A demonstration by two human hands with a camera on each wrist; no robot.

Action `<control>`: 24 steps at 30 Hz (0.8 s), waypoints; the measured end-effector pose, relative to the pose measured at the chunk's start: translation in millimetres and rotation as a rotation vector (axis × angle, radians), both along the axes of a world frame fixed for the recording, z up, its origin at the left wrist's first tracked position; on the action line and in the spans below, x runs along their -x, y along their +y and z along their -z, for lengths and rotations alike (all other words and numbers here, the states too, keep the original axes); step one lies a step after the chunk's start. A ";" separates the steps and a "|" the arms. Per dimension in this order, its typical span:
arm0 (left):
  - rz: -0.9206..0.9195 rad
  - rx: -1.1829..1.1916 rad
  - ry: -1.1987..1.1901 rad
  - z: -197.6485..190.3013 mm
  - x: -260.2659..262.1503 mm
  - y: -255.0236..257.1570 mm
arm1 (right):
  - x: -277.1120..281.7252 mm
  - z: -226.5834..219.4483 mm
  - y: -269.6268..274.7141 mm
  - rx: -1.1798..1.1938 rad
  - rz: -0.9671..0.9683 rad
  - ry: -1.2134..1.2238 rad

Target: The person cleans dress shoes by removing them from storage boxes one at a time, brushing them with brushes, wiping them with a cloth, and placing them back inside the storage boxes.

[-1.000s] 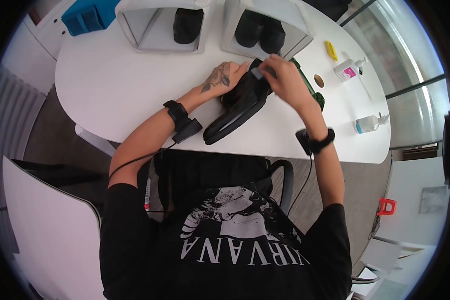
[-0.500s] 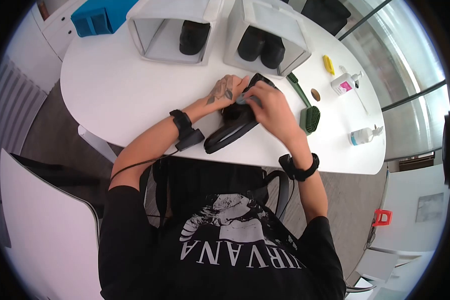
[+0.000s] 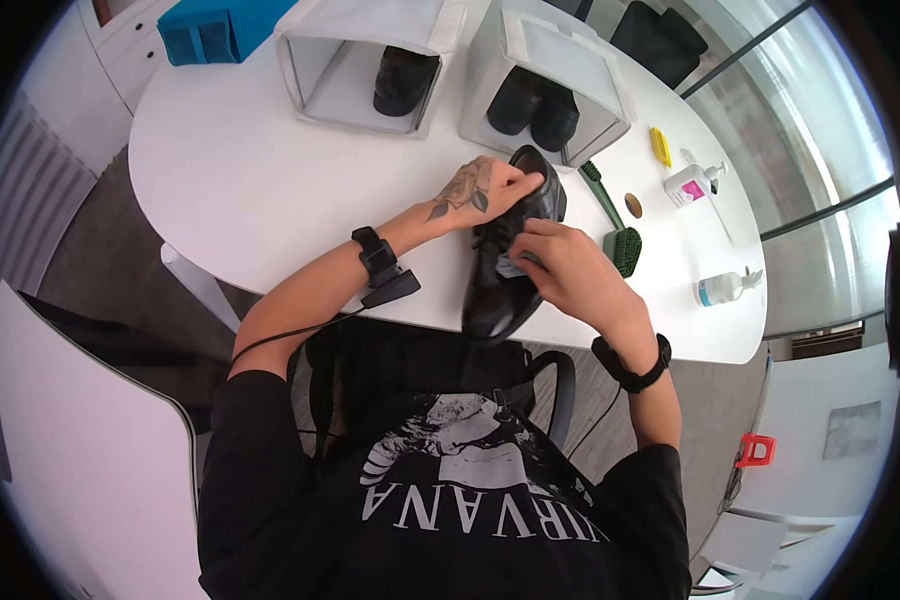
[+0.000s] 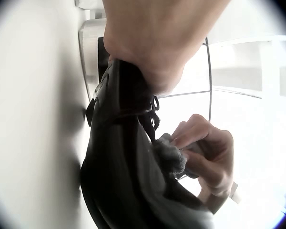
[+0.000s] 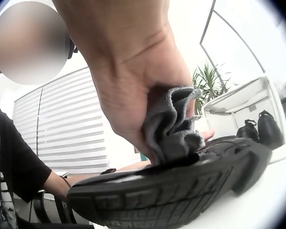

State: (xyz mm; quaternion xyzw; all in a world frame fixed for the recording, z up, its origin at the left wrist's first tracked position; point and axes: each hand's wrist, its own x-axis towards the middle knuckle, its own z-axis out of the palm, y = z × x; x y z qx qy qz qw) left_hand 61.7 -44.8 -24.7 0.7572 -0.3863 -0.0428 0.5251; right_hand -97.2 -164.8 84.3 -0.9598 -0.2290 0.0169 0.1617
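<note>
A black lace-up leather shoe (image 3: 492,305) points its toe at the person, over the front part of the table. My left hand (image 3: 480,192) grips it at the heel end, thumb over the opening and the other fingers hidden behind it. In my right hand (image 3: 575,265) a crumpled grey cloth (image 5: 174,126) is pinched between thumb and fingers. It touches the shoe's upper beside the laces, as the left wrist view shows with the cloth (image 4: 170,157) against the leather. The right wrist view shows the ridged sole (image 5: 167,198) tilted toward that camera.
Two pale open-fronted boxes (image 3: 360,112) (image 3: 570,50) stand behind, with black shoes (image 3: 406,82) inside. To the right lie a green brush (image 3: 623,250), a yellow object (image 3: 660,146) and two pump bottles (image 3: 688,187) (image 3: 725,288). A blue case (image 3: 210,30) sits at the back left.
The shoe has turned from its side, so its laced upper now faces the head camera. My right hand has moved the cloth from the heel end toward the laces.
</note>
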 end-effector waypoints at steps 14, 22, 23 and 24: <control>-0.016 -0.055 -0.374 6.6 24.4 1.5 | 35.4 61.9 14.6 -0.001 0.106 -0.392; -0.150 0.037 -0.533 3.6 37.1 -5.6 | 68.1 27.2 -21.3 -0.072 0.044 -0.042; -0.183 0.006 -0.547 1.6 41.0 -7.6 | 78.1 22.9 -26.6 -0.018 0.070 0.016; -0.174 0.010 -0.546 -2.3 45.4 -8.0 | 86.8 20.7 -33.6 0.016 0.088 0.042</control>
